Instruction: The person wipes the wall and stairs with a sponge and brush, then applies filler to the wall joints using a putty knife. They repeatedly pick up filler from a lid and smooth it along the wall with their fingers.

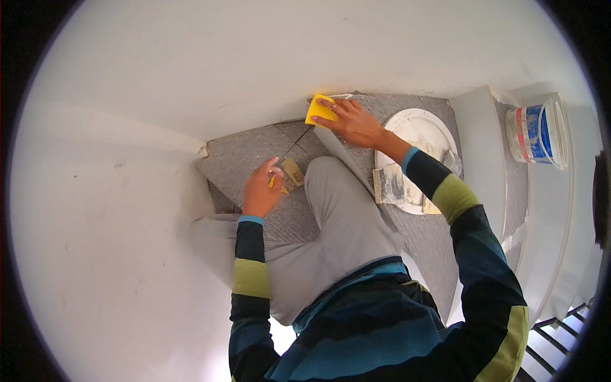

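Note:
My right hand (356,123) holds a yellow square pad (321,111) with its fingers spread over it, against the foot of the white wall at the edge of the grey stair tile. My left hand (262,190) is closed around a small yellow piece (280,185), of which only parts show below the fingers. Just right of that hand, a tan rectangular piece (293,172) lies on the grey tiled step (242,148). Below my right forearm, a flat scraper or plate smeared with filler (389,185) rests on the rim of a round white lid (414,121).
A white bucket with blue and red print (533,134) lies or stands on the step at the right. White walls (191,63) border the steps above and at the left. My bent legs (347,216) rest on the tiles. Dark railing bars (552,340) show at lower right.

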Motion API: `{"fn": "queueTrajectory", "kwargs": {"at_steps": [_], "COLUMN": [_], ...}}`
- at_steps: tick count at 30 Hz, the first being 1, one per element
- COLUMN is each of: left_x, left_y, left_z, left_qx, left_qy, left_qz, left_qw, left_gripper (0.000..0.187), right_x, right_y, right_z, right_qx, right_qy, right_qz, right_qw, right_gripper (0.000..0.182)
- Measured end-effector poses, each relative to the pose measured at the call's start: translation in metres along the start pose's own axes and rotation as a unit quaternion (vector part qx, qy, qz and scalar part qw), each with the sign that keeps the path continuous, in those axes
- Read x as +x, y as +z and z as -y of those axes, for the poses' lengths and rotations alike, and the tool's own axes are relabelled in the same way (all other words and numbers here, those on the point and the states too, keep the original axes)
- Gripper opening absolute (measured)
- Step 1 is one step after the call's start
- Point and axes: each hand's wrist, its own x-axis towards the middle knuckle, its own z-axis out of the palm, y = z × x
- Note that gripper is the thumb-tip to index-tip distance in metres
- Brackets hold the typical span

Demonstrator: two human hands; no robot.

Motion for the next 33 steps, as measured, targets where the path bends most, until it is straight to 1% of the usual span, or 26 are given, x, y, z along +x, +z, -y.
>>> {"fn": "queueTrajectory", "kwargs": {"at_steps": [1, 2, 4, 5, 7, 8, 10, 11, 12, 13, 15, 16, 18, 19, 21, 23, 24, 26, 27, 29, 30, 32, 33], "left_x": [-0.001, -0.002, -0.005, -0.006, -0.007, -0.007, -0.005, -0.004, -0.004, -0.003, 0.001, 0.0, 0.001, -0.002, -0.007, -0.011, -0.012, -0.012, -0.011, -0.008, -0.008, -0.007, -0.008], "left_y": [-0.001, -0.002, -0.006, -0.008, -0.007, -0.007, -0.007, -0.007, -0.007, -0.006, -0.005, -0.005, -0.004, -0.004, -0.006, -0.006, -0.004, -0.006, -0.005, -0.001, 0.001, -0.002, -0.003], "left_z": [0.001, 0.0, -0.002, -0.003, -0.001, -0.001, -0.001, -0.002, -0.003, -0.004, -0.006, -0.005, -0.004, -0.001, 0.005, 0.008, 0.008, 0.001, 0.002, 0.003, 0.003, 0.002, 0.002], "left_qx": [0.0, 0.001, -0.001, -0.003, -0.001, 0.005, -0.006, -0.017, -0.016, -0.016, -0.013, -0.01, -0.008, 0.001, 0.006, 0.007, 0.004, 0.015, 0.012, -0.014, -0.021, -0.01, -0.018], "left_qy": [-0.022, -0.044, -0.047, -0.051, -0.04, -0.026, -0.03, -0.032, -0.031, -0.034, -0.03, -0.038, -0.042, -0.051, -0.07, -0.057, -0.062, -0.054, -0.063, -0.061, -0.07, -0.06, -0.064], "left_qz": [0.001, 0.002, 0.006, 0.004, -0.012, -0.024, -0.018, -0.01, -0.01, -0.002, 0.011, 0.018, 0.03, 0.035, 0.036, 0.02, 0.016, 0.004, 0.001, 0.02, 0.012, 0.02, 0.01], "left_qw": [1.0, 0.999, 0.999, 0.999, 0.999, 0.999, 0.999, 0.999, 0.999, 0.999, 0.999, 0.999, 0.999, 0.998, 0.997, 0.998, 0.998, 0.998, 0.998, 0.998, 0.997, 0.998, 0.998], "left_gripper": [0.038, 0.038, 0.038, 0.037, 0.037, 0.037, 0.037, 0.037, 0.037, 0.037, 0.038, 0.038, 0.037, 0.037, 0.037, 0.037, 0.037, 0.038, 0.038, 0.038, 0.038, 0.039, 0.039], "right_x": [-0.001, -0.006, -0.024, -0.036, -0.055, -0.056, -0.06, -0.057, -0.051, -0.044, -0.014, -0.003, 0.006, -0.004, -0.032, -0.061, -0.067, -0.07, -0.067, -0.056, -0.051, -0.035, -0.029], "right_y": [0.007, 0.008, 0.004, 0.0, -0.011, -0.019, -0.031, -0.028, -0.022, -0.019, -0.017, -0.012, 0.007, 0.011, 0.005, -0.004, -0.009, -0.037, -0.042, -0.048, -0.044, -0.033, -0.03], "right_z": [-0.012, -0.023, -0.044, -0.049, -0.057, -0.052, -0.044, -0.039, -0.031, -0.022, -0.001, -0.003, -0.017, -0.029, -0.05, -0.06, -0.063, -0.05, -0.042, -0.026, -0.021, -0.009, -0.002], "right_qx": [-0.019, -0.018, -0.087, -0.087, -0.125, -0.126, -0.11, -0.11, -0.082, -0.054, -0.002, -0.007, -0.057, -0.064, -0.067, -0.142, -0.142, -0.075, -0.073, -0.047, -0.048, 0.013, 0.02], "right_qy": [-0.02, -0.016, -0.005, -0.007, 0.099, 0.096, 0.201, 0.2, 0.122, 0.046, -0.011, -0.006, -0.039, -0.023, 0.038, 0.115, 0.108, 0.255, 0.247, 0.216, 0.204, 0.157, 0.151], "right_qz": [-0.001, -0.001, 0.028, 0.03, 0.127, 0.128, 0.135, 0.135, 0.06, -0.016, -0.035, -0.039, 0.005, 0.013, 0.055, 0.091, 0.094, 0.115, 0.12, 0.002, 0.009, -0.066, -0.047], "right_qw": [1.0, 1.0, 0.996, 0.996, 0.979, 0.979, 0.964, 0.964, 0.987, 0.997, 0.999, 0.999, 0.998, 0.998, 0.996, 0.979, 0.979, 0.957, 0.959, 0.975, 0.978, 0.985, 0.987], "right_gripper": [0.056, 0.056, 0.056, 0.056, 0.056, 0.056, 0.056, 0.056, 0.054, 0.052, 0.052, 0.052, 0.052, 0.051, 0.049, 0.05, 0.05, 0.054, 0.054, 0.056, 0.056, 0.057, 0.059]}}
